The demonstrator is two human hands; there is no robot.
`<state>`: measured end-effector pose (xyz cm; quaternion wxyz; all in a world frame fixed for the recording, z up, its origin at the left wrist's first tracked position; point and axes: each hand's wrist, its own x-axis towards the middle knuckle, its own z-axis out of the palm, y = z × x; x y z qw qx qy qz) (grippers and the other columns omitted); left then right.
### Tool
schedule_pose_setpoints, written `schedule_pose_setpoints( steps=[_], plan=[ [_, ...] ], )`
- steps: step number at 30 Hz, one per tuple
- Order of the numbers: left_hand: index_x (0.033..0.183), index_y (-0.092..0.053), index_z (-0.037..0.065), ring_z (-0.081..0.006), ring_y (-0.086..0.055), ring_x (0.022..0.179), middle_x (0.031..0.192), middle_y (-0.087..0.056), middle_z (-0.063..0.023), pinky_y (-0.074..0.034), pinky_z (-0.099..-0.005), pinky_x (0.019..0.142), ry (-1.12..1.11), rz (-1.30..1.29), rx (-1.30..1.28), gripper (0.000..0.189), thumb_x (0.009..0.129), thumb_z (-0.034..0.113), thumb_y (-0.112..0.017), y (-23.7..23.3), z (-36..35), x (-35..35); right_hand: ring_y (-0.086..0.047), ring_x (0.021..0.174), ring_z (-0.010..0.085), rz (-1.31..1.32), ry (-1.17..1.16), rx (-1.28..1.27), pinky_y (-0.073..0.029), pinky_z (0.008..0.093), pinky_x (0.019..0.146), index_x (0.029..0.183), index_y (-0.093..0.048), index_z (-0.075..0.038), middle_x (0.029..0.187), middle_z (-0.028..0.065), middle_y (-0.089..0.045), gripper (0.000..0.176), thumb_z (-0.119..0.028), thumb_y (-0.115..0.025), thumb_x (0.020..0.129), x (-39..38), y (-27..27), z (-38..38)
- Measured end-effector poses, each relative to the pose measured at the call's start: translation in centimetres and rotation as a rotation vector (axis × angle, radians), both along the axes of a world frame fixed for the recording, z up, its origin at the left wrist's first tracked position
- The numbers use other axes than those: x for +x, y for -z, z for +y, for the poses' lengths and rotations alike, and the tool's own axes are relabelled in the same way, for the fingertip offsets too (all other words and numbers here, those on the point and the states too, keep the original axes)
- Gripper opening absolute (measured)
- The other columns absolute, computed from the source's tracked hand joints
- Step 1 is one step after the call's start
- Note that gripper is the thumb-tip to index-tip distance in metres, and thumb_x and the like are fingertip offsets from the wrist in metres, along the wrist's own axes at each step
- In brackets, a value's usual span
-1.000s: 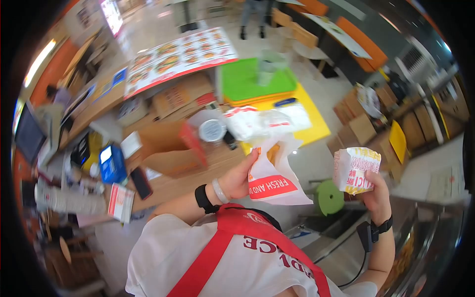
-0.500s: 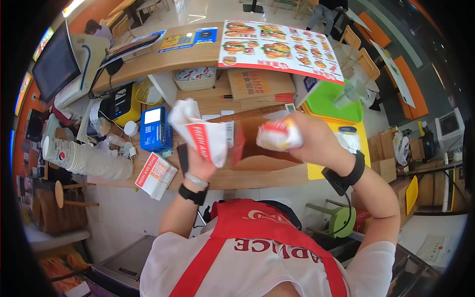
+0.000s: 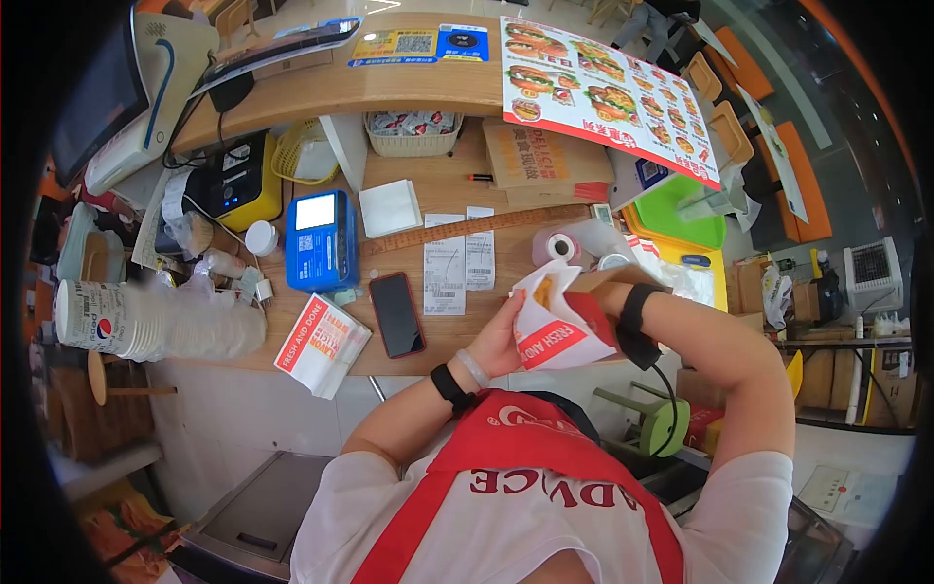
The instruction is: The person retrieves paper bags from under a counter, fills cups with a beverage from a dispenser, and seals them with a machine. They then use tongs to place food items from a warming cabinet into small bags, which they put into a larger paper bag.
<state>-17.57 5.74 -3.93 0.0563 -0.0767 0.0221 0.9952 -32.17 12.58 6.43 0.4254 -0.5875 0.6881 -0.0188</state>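
Observation:
My left hand (image 3: 498, 343) is closed around the side of a white and red paper food bag (image 3: 562, 336) printed "FRESH AND". The bag's mouth is open, and something yellowish shows inside. Just right of it, my right hand (image 3: 613, 299) is mostly hidden behind the food bag and beside a brown paper bag (image 3: 637, 276), so its fingers do not show. Left of my hands, a dark phone (image 3: 397, 313) lies on the counter. Two printed receipts (image 3: 445, 268) lie beyond it.
Stacked "FRESH AND DONE" paper bags (image 3: 324, 344) lie near the counter's front edge. A blue payment device (image 3: 321, 240), a paper roll (image 3: 556, 249) and a long brown ruler (image 3: 477, 230) are farther back. Pepsi cups (image 3: 107, 319) lie left; green trays (image 3: 671, 216) sit right.
The left hand has moved right and lower with the white paper bag. My right hand has lowered behind it, and its wrapped item is out of sight. Phone and receipts are uncovered.

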Motion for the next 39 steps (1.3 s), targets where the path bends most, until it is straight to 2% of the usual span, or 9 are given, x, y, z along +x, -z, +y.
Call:
schedule_pose_setpoints(
  steps=[7, 9, 12, 17, 20, 23, 25, 28, 39],
  plan=[
    [0.126, -0.027, 0.003, -0.0224, -0.046, 0.108, 0.120, -0.044, -0.0105, -0.036, -0.0380, 0.093, -0.007, 0.225, -0.112, 0.059, 0.081, 0.033, -0.052, -4.9, -0.7, 0.6, -0.057, 0.087, 0.0223, -0.509, 0.368, -0.210, -0.046, 0.0324, 0.073, 0.105, -0.053, -0.003, 0.098, 0.0133, -0.058, 0.031, -0.022, -0.049, 0.080, -0.6, -1.2, 3.9],
    [0.125, -0.029, 0.002, -0.0206, -0.046, 0.107, 0.119, -0.045, -0.0109, -0.038, -0.0356, 0.090, -0.012, 0.237, -0.315, 0.058, 0.078, 0.021, -0.059, -6.3, -1.0, 0.7, -0.055, 0.089, 0.0157, -0.632, 0.931, -0.038, -0.045, 0.0297, 0.075, 0.110, -0.050, -0.002, 0.103, 0.0090, -0.056, 0.032, -0.023, -0.044, 0.086, 1.2, -6.4, 4.9],
    [0.123, -0.031, 0.001, -0.0193, -0.048, 0.104, 0.116, -0.047, -0.0113, -0.040, -0.0335, 0.088, -0.065, 0.139, -0.392, 0.055, 0.077, 0.015, -0.060, -8.7, -0.7, 0.3, -0.054, 0.088, 0.0131, -0.984, 1.300, -0.308, -0.044, 0.0257, 0.074, 0.110, -0.048, -0.001, 0.102, 0.0081, -0.055, 0.033, -0.024, -0.047, 0.086, 2.6, -10.0, 7.2],
    [0.122, -0.032, 0.000, -0.0196, -0.047, 0.104, 0.113, -0.048, -0.0119, -0.039, -0.0332, 0.088, -0.067, 0.182, -0.677, 0.053, 0.079, 0.019, -0.058, -10.9, 0.7, -0.9, -0.052, 0.075, 0.0054, -0.267, 1.130, -0.522, -0.042, 0.0202, 0.067, 0.100, -0.053, 0.002, 0.088, 0.0021, -0.058, 0.022, -0.010, -0.053, 0.082, 3.9, -11.6, 9.7],
    [0.114, -0.041, 0.000, -0.0278, -0.041, 0.108, 0.104, -0.050, -0.0157, -0.030, -0.0381, 0.095, -0.398, 0.628, -1.625, 0.055, 0.075, 0.033, -0.060, -11.3, -0.4, -1.7, -0.051, 0.074, 0.0052, -0.004, 1.060, -0.705, -0.041, 0.0189, 0.066, 0.094, -0.055, 0.004, 0.083, 0.0026, -0.059, 0.016, -0.004, -0.052, 0.081, 4.1, -13.9, 12.4],
    [0.108, -0.047, -0.001, -0.0319, -0.042, 0.105, 0.099, -0.051, -0.0149, -0.033, -0.0420, 0.092, -0.305, 0.728, -2.136, 0.055, 0.069, 0.032, -0.066, -10.6, -0.5, -1.6, -0.052, 0.075, 0.0062, 0.391, 1.049, -1.006, -0.041, 0.0198, 0.066, 0.092, -0.056, 0.005, 0.086, 0.0049, -0.060, 0.014, 0.000, -0.051, 0.079, 4.8, -13.9, 15.3],
    [0.092, -0.056, 0.003, -0.0294, -0.046, 0.097, 0.086, -0.052, -0.0115, -0.035, -0.0431, 0.091, -0.403, 0.776, -2.127, 0.038, 0.064, 0.027, -0.067, -9.5, -0.5, -1.5, -0.054, 0.080, 0.0107, 0.347, 1.044, -0.974, -0.042, 0.0237, 0.072, 0.093, -0.055, 0.003, 0.092, 0.0079, -0.058, 0.016, 0.000, -0.050, 0.078, 4.3, -13.8, 16.6],
    [0.068, -0.060, 0.007, -0.0204, -0.049, 0.074, 0.064, -0.045, -0.0033, -0.040, -0.0364, 0.081, -0.574, 0.953, -2.167, 0.016, 0.058, 0.017, -0.068, -9.1, -0.4, -0.9, -0.054, 0.064, 0.0316, 0.466, 0.473, -0.681, -0.044, 0.0341, 0.058, 0.083, -0.055, 0.001, 0.073, 0.0148, -0.056, 0.024, 0.004, -0.055, 0.059, 2.6, -13.6, 14.5],
    [0.073, -0.061, 0.012, -0.0147, -0.045, 0.066, 0.064, -0.048, 0.0039, -0.032, -0.0303, 0.064, -0.718, 0.846, -2.287, 0.020, 0.055, 0.014, -0.070, -7.8, 0.8, 0.9, -0.059, 0.055, 0.0259, 0.753, 0.388, -0.237, -0.048, 0.0319, 0.050, 0.074, -0.047, 0.004, 0.058, 0.0153, -0.056, 0.011, -0.002, -0.052, 0.065, 1.5, -2.3, 8.2]
  ],
)
